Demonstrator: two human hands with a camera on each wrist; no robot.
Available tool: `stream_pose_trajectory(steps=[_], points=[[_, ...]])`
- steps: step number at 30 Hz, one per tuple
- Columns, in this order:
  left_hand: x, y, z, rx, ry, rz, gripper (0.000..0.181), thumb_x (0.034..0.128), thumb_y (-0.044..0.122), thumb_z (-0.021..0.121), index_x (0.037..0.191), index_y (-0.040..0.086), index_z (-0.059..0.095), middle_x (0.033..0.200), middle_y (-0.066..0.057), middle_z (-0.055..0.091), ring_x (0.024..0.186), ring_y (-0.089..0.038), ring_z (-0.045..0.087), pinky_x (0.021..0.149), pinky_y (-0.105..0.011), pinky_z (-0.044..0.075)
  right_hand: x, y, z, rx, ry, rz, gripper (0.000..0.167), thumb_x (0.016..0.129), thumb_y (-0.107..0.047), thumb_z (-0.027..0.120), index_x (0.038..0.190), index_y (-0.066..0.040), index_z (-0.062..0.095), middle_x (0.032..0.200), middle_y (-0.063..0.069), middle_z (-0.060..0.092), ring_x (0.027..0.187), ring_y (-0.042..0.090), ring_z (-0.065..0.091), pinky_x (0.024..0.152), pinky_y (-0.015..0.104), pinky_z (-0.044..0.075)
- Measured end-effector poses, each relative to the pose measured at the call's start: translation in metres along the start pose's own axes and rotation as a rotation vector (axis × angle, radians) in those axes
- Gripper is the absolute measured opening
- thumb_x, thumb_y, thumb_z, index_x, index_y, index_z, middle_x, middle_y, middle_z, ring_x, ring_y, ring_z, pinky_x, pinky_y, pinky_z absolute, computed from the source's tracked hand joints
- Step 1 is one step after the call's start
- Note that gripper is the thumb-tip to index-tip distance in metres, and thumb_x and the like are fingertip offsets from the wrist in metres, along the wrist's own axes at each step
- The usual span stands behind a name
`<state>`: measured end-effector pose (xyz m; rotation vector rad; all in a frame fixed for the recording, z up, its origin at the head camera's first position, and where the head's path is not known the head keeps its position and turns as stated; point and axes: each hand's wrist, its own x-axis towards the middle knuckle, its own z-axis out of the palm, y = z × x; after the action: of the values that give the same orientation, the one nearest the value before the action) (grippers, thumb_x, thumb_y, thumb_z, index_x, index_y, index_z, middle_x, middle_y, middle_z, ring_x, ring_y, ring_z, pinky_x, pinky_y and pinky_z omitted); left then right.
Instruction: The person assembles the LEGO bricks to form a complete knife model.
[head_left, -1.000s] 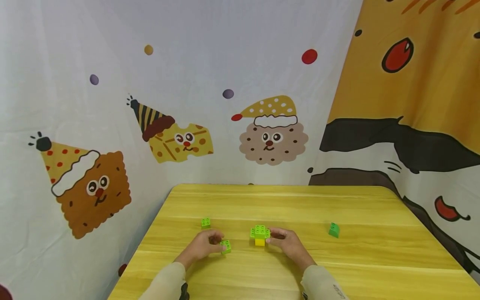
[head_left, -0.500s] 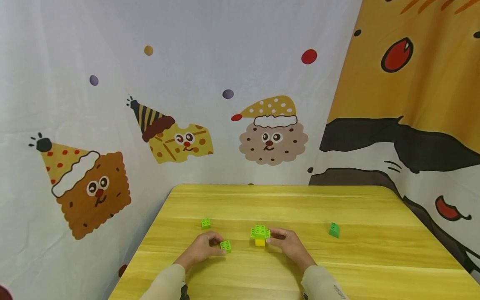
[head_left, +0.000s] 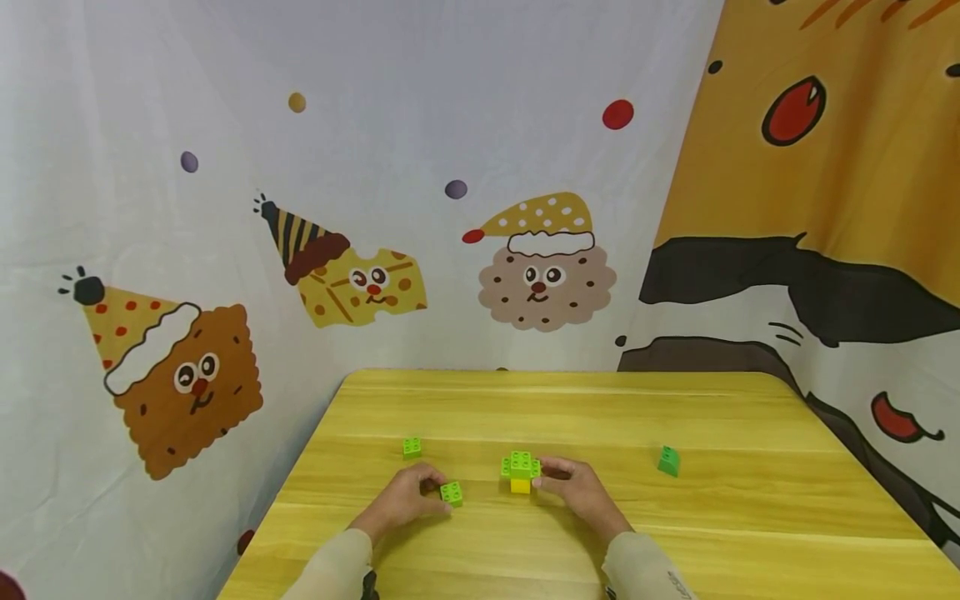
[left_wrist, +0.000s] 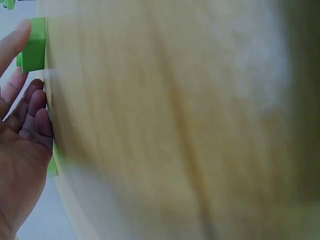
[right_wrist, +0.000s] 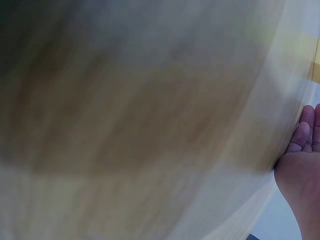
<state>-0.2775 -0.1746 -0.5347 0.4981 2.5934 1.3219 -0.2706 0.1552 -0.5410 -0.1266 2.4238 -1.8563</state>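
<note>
A lime-green toy building brick with studs on top sits on the table beside my left hand. Thumb and index finger lie at two sides of this brick, pinching it lightly; the other fingers curl loosely in the left wrist view. To its right stands a small brick stack, lime-green bricks above a yellow one. My right hand holds the stack's right side between thumb and index finger. In the right wrist view, the right hand shows only partly, and its contact with the stack is out of frame.
Farther back on the left lies another lime-green brick. A darker green sloped brick lies on the right side of the wooden table. Behind the table hangs a cloth printed with cartoon figures.
The left thumb has shifted slightly toward the near edge of the brick, uncovering more of it. The right hand and the stack have stayed in place.
</note>
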Motion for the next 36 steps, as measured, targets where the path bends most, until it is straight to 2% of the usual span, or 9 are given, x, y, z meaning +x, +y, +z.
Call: stream_pose_trajectory(steps=[5,12,17,24,36], points=[[0.000,0.001,0.000,0.003,0.011,0.011,0.033,0.0785,0.020,0.086,0.104,0.010,0.069,0.099,0.001,0.061,0.093,-0.020,0.056,0.078,-0.029,0.047,0.000,-0.001,0.000,-0.013,0.005,0.002,0.048,0.084,-0.026,0.081,0.125,-0.003,0.068,0.117,0.009,0.067,0.109,0.027,0.060,0.091,0.044,0.049],[-0.001,0.002,-0.001,-0.043,0.000,0.008,0.031,0.0810,0.017,0.084,0.106,0.006,0.069,0.096,-0.002,0.062,0.089,-0.021,0.056,0.073,-0.030,0.048,0.000,-0.002,0.000,-0.018,0.005,0.006,0.048,0.084,-0.026,0.081,0.125,-0.004,0.068,0.118,0.010,0.067,0.110,0.027,0.060,0.093,0.046,0.048],[0.001,0.003,-0.004,-0.063,-0.015,-0.011,0.032,0.0840,0.020,0.081,0.109,0.006,0.068,0.097,-0.002,0.063,0.089,-0.019,0.057,0.075,-0.032,0.049,0.001,0.000,0.000,-0.016,0.004,0.004,0.047,0.084,-0.027,0.081,0.124,-0.004,0.069,0.119,0.010,0.067,0.110,0.027,0.060,0.093,0.046,0.048],[0.003,0.007,-0.010,-0.069,-0.004,0.008,0.027,0.0871,0.022,0.079,0.109,0.011,0.068,0.098,-0.001,0.064,0.091,-0.020,0.058,0.078,-0.036,0.049,0.002,0.003,0.000,-0.024,0.007,0.010,0.049,0.084,-0.027,0.081,0.125,-0.003,0.068,0.118,0.011,0.067,0.109,0.027,0.061,0.093,0.046,0.049],[0.008,0.014,-0.014,-0.051,0.025,0.011,0.030,0.0880,0.027,0.078,0.111,0.012,0.067,0.099,-0.001,0.062,0.091,-0.020,0.057,0.077,-0.037,0.049,0.003,0.004,0.001,-0.009,0.005,-0.016,0.048,0.084,-0.026,0.081,0.123,-0.002,0.069,0.116,0.011,0.068,0.108,0.027,0.061,0.091,0.044,0.050]])
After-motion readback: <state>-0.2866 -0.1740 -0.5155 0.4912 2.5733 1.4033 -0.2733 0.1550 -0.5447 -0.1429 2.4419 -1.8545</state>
